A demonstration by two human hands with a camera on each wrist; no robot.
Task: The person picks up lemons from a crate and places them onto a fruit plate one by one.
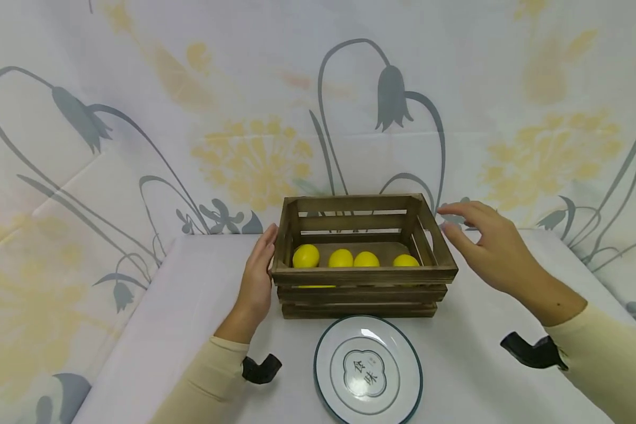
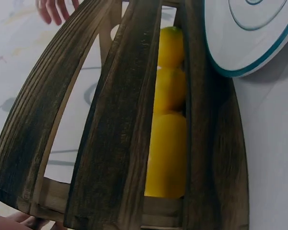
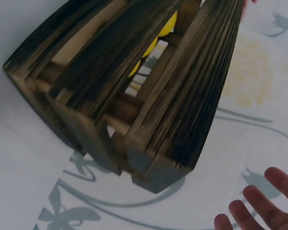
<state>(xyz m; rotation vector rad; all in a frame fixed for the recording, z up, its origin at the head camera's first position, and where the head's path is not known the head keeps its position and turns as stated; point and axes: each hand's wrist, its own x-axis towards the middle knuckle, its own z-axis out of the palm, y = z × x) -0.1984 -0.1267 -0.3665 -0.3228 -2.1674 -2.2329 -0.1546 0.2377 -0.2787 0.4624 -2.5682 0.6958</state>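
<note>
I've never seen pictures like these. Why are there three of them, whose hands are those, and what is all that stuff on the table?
There is no machine here: a person wears three cameras. The large picture comes from a camera on the head, looking forward and down. The other two come from cameras strapped to each wrist, so they show the same things very close and tilted.

On a table covered in white cloth stands a dark wooden crate made of slats. Inside lie four yellow lemons. In front of the crate lies a white plate with a dark green rim.

The left hand lies flat against the crate's left end, fingers straight. The right hand hovers open beside the crate's right end; whether it touches the wood is hard to tell. Neither hand holds anything.
</note>
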